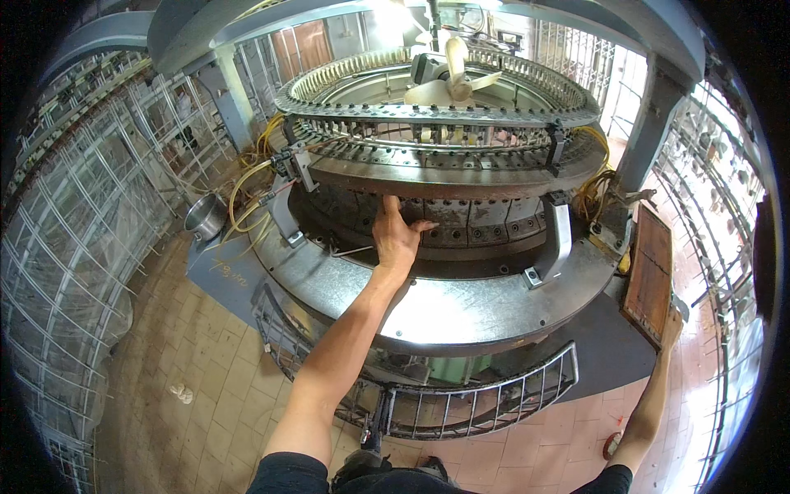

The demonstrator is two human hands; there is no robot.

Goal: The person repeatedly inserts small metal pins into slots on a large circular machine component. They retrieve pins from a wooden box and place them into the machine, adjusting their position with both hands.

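My left hand [395, 235] reaches in under the dark metal ring [444, 183] of a large circular knitting machine. Its index finger points up to the ring's lower edge, and the thumb stretches out to the right, in front of the dark segmented drum [477, 224]. Nothing shows in this hand. Far to the right, my right hand [671, 328] is closed beside the near end of a wooden tray [650, 272]. A small grey metal piece [680, 308] sticks up at its fingers; its kind is too small to make out.
A shiny metal bedplate [461, 300] curves round the drum, with a bracket [559, 235] standing on it. Yellow tubes [247, 193] and a metal pot [206, 217] are at the left. A fan [454, 74] sits above. A barred guard rail [485, 407] curves before me.
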